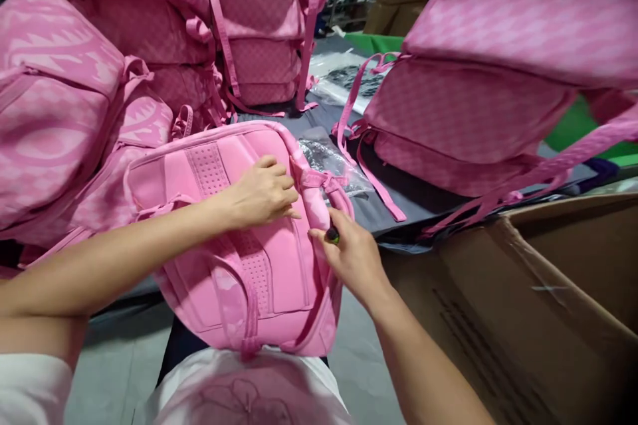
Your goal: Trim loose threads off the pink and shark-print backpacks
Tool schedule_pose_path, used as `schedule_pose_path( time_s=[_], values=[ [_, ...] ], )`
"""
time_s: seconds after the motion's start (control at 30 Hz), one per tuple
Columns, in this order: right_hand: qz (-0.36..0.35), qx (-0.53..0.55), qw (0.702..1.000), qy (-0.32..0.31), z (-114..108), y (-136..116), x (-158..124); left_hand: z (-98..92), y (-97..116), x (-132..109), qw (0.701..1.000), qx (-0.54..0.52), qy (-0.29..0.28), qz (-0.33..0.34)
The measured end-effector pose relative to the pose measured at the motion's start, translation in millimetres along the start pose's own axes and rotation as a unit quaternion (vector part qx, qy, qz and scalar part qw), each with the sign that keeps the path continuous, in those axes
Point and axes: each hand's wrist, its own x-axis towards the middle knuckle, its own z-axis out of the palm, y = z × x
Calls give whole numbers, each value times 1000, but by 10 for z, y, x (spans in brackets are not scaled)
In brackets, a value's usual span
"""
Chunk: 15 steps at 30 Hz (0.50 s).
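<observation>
A pink backpack [292, 272] leans against my lap and the table edge, its padded back panel and shoulder straps facing me. My left hand [264, 192] is closed, curled against the upper part of that panel; whatever its fingers grip, if anything, is hidden. At the bag's right side, my right hand [351, 249] is closed around a small dark tool [332, 235] with a green spot on its end. The rest of the tool is covered by the hand. Its fingertips touch the pink strap padding [315, 207] beside the panel.
Pink backpacks [54, 113] stand on the left, with a stacked pile [259, 33] behind. Another pile [463, 106] stands on the right, straps hanging. Clear plastic bags [333, 159] lie on the dark table [319, 121]. An open cardboard box [478, 319] sits at lower right.
</observation>
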Motion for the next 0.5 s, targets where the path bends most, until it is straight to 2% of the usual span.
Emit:
schedule_pose_path(
  time_s=[0.03, 0.1, 0.2, 0.27, 0.33, 0.4, 0.43, 0.5],
  values=[
    [-28, 0, 1000, 5, -19, 1, -17, -69, -49, -54, 1000, 16, 18, 3],
    [-53, -11, 998, -10, 28, 4, -42, -141, -216, -192, 999, 51, 12, -10],
    [-25, -42, 998, -49, 210, -21, -47, -142, -491, -427, 991, 118, -15, -62],
    [4, -58, 995, -75, 303, -69, -20, -101, -546, -532, 983, 150, -18, -102],
    [29, -66, 992, -106, 311, -129, 12, -26, -444, -566, 986, 126, -27, -101],
    [50, -45, 991, -114, 229, -190, 15, 83, -235, -549, 995, 55, -57, -64],
    [55, -11, 994, -91, 167, -224, -1, 145, -123, -531, 996, 19, -72, -50],
    [52, 116, 992, 7, 47, -303, -55, 266, 57, -493, 994, -27, -90, -52]
  ],
)
